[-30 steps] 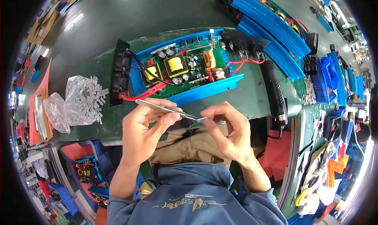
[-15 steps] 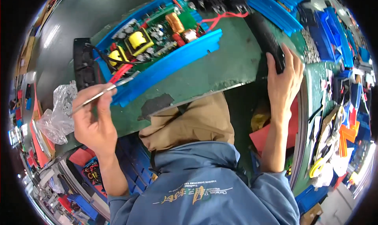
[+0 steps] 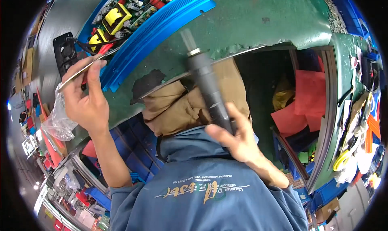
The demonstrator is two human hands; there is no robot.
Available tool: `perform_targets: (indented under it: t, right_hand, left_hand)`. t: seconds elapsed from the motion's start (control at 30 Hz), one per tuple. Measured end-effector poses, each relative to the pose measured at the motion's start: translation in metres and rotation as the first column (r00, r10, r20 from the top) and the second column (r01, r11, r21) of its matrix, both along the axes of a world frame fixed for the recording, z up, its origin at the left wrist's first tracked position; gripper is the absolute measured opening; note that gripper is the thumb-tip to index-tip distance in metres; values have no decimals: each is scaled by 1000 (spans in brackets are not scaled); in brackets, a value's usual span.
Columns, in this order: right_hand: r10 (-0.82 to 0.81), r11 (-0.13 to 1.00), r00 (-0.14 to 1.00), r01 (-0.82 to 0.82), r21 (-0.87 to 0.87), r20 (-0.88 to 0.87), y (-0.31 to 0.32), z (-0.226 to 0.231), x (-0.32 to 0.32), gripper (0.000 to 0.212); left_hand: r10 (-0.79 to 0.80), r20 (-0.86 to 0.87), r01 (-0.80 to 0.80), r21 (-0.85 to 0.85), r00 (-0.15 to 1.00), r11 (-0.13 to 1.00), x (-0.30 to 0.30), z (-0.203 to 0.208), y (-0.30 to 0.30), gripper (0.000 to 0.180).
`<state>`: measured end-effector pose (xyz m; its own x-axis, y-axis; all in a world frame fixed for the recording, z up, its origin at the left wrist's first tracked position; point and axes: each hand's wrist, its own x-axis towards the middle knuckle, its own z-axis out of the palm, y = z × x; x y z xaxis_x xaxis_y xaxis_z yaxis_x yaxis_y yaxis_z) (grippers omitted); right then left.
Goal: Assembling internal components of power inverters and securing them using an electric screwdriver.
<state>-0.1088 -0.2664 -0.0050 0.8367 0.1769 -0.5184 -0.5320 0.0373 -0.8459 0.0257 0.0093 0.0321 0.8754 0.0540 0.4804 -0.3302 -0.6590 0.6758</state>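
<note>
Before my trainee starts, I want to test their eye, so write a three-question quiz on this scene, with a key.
1. Which hand holds the metal tweezers? A) left, B) right, C) both.
2. True or false: the right hand holds a black cylindrical tool.
3. What colour is the ridged housing near the left hand?

Key:
1. A
2. True
3. Blue

Ahead of the right hand (image 3: 238, 138), I see a green table (image 3: 246, 23) with a chipped front edge. To that hand's right, under the tabletop, a framed compartment (image 3: 329, 97) holds red sheets (image 3: 310, 94). Farther right, my view catches a bright glare (image 3: 376, 182). Well left of the left hand (image 3: 87, 97), the room's clutter is too small for me to read.
</note>
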Motion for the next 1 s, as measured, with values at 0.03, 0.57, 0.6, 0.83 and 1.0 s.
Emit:
perform_targets:
  t: [0.03, 0.57, 0.6, 0.83, 1.0]
  right_hand:
    - [51, 998, 999, -51, -44, 15, 9, 2, 2, 53]
    - [249, 957, 961, -225, -186, 120, 26, -1, 20, 45]
    - [215, 967, 966, -190, -170, 140, 28, -4, 21, 46]
    - [200, 945, 979, -183, 270, -38, 23, -11, 24, 64]
    - [224, 883, 956, -117, 455, -189, 23, -7, 24, 70]
  left_hand:
    - [12, 2, -12, 2, 1000, 1000, -1, 1, 0, 16]
    - [8, -23, -7, 55, 1000, 998, 6, 0, -6, 18]
    - [7, -22, -6, 54, 1000, 999, 7, 0, -6, 17]
    - [-5, -37, 9, 125, 999, 992, 5, 8, -1, 12]
    - [-84, -26, 86, 87, 996, 993, 5, 7, 2, 17]
